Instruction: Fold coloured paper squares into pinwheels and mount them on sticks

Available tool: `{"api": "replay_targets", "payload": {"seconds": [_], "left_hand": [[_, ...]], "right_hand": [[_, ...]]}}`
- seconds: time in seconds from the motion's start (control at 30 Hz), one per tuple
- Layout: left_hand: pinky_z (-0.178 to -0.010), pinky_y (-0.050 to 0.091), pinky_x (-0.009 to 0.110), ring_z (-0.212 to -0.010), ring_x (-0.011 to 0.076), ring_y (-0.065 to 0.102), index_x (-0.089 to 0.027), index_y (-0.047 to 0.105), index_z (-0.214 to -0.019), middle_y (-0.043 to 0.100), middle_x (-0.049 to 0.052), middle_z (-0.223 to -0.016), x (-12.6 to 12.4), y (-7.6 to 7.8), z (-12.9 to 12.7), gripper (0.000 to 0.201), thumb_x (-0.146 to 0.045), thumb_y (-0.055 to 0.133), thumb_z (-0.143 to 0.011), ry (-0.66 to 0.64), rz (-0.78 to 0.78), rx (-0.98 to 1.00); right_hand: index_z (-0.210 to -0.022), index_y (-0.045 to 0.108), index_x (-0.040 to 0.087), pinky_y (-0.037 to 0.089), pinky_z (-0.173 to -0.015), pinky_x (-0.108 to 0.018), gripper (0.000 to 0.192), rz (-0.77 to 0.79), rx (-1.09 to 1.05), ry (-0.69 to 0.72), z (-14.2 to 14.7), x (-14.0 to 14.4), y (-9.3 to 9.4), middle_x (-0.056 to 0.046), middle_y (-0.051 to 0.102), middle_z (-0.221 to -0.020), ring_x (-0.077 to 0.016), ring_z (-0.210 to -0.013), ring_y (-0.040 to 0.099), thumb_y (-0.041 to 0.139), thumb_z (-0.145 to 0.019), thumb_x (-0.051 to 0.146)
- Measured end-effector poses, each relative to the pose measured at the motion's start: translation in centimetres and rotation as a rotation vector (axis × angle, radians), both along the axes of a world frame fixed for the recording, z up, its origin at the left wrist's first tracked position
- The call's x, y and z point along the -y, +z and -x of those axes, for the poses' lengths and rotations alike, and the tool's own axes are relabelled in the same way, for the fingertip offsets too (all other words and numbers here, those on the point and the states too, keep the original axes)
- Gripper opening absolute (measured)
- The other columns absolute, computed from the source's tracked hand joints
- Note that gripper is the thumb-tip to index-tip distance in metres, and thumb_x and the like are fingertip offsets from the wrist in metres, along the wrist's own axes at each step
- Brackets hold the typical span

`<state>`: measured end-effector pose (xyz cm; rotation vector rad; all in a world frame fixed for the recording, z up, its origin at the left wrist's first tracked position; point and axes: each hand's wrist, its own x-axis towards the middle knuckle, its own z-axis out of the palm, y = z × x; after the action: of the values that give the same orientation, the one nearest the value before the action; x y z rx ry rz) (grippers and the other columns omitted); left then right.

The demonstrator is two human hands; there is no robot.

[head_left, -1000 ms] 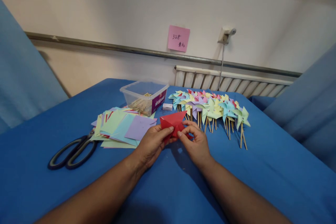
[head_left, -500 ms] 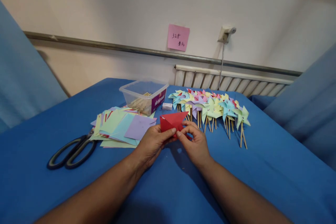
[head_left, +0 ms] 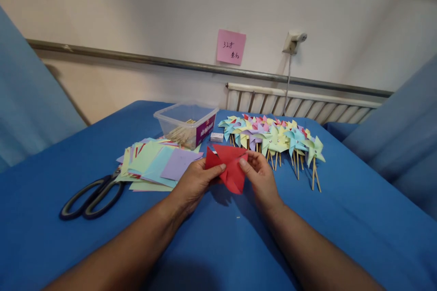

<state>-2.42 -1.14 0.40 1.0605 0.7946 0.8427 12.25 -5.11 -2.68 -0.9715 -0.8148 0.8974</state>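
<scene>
A red paper square (head_left: 230, 163), with slits running in from its corners, is held above the blue cloth between both hands. My left hand (head_left: 198, 176) grips its left side, thumb on top and fingers underneath. On the right edge, my right hand (head_left: 262, 177) pinches one flap of the paper between thumb and fingers. Just left of my left hand lies a stack of coloured paper sheets (head_left: 155, 163). Black-handled scissors (head_left: 94, 198) rest beside the stack, their blades partly under it. Several finished paper pinwheels (head_left: 276, 138) on wooden sticks lie beyond my right hand.
Behind the paper stack stands a clear plastic tub (head_left: 177, 122) holding wooden sticks. A small white box (head_left: 216, 137) is beside it. Blue cloth (head_left: 341, 236) covers the table. A radiator (head_left: 307, 104) and a metal rail (head_left: 143, 60) run along the wall at the back.
The red paper has opened out and turned flatter towards me. My right hand has shifted from the paper's lower middle to its right edge, while my left hand keeps its hold.
</scene>
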Motion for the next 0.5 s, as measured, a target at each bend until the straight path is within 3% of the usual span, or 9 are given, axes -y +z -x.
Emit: {"api": "replay_targets", "payload": {"seconds": [0.1,0.23,0.37,0.5], "left_hand": [[-0.077,0.049,0.033,-0.08,0.0224,0.067,-0.013,0.072,-0.096,0.074,0.01,-0.09,-0.1,0.1,0.3,0.033,-0.028,0.076,-0.067,-0.026,-0.038,-0.081],[-0.076,0.048,0.031,-0.079,0.0216,0.066,-0.012,0.072,-0.091,0.073,0.009,-0.089,-0.2,0.2,0.6,0.028,-0.024,0.075,-0.065,-0.08,-0.126,-0.189],[-0.064,0.046,0.028,-0.068,0.019,0.063,-0.013,0.069,-0.088,0.07,0.006,-0.079,-0.2,0.1,0.8,0.028,-0.022,0.075,-0.062,-0.148,-0.21,-0.262],[-0.055,0.041,0.025,-0.059,0.0141,0.056,-0.014,0.066,-0.086,0.064,0.002,-0.07,-0.1,0.1,0.9,0.026,-0.022,0.073,-0.062,-0.194,-0.286,-0.367]], "right_hand": [[-0.096,0.061,0.019,0.049,-0.074,-0.03,0.037,0.04,-0.036,0.033,-0.8,0.0,0.6,-0.001,0.066,-0.083,-0.0157,-0.076,0.063,0.074,-0.07,0.042],[-0.092,0.063,0.02,0.048,-0.066,-0.028,0.036,0.09,-0.011,0.195,-1.4,0.2,1.0,0.0,0.067,-0.075,-0.015,-0.068,0.063,0.075,-0.068,0.044],[-0.088,0.063,0.021,0.049,-0.062,-0.027,0.035,0.145,0.049,0.374,-1.2,0.4,0.7,0.001,0.069,-0.074,-0.0146,-0.063,0.063,0.08,-0.063,0.04],[-0.082,0.062,0.02,0.049,-0.061,-0.026,0.036,0.169,0.046,0.427,-0.7,0.5,0.3,0.003,0.068,-0.074,-0.0134,-0.061,0.062,0.083,-0.058,0.036]]}}
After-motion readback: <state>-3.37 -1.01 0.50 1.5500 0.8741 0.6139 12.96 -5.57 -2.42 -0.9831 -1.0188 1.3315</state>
